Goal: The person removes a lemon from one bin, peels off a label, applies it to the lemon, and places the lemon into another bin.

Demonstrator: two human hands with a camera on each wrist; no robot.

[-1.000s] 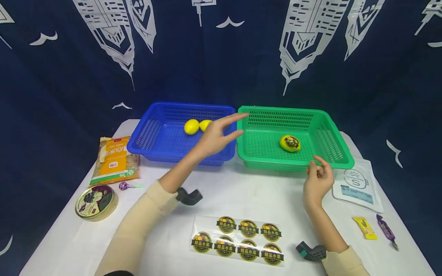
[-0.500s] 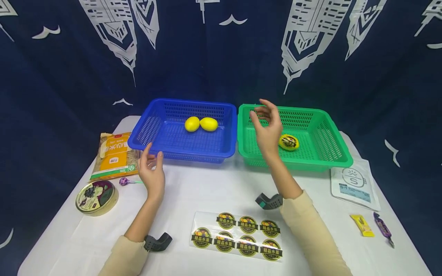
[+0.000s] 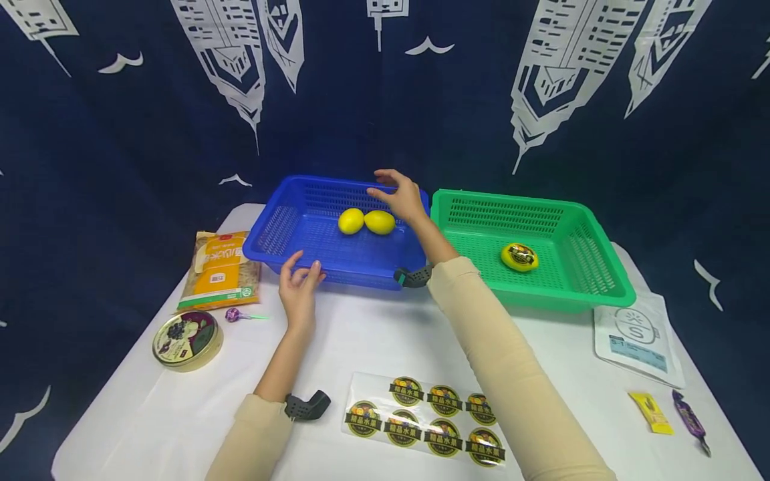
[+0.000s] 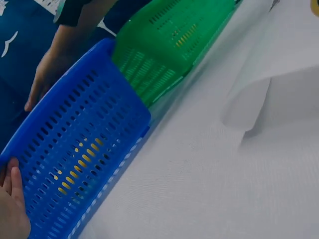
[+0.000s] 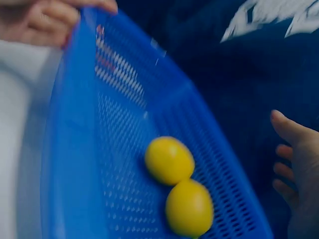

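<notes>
Lemons, two of them, lie touching in the blue basket [image 3: 271,234], which stands on the white table [image 3: 150,407] just beside the green basket [image 3: 601,267]. The right hand [image 3: 404,198] hovers over the right lemon [image 3: 379,222] with loose fingers, holding nothing. The left hand [image 3: 299,288] rests flat on the basket's near wall. It looks like the reaching step. Next, the right hand must dip and close on one lemon without bumping the left lemon [image 3: 351,220].

Three lemons [image 3: 351,221], two baskets [image 3: 289,227], seven stickers [image 3: 407,391].
</notes>
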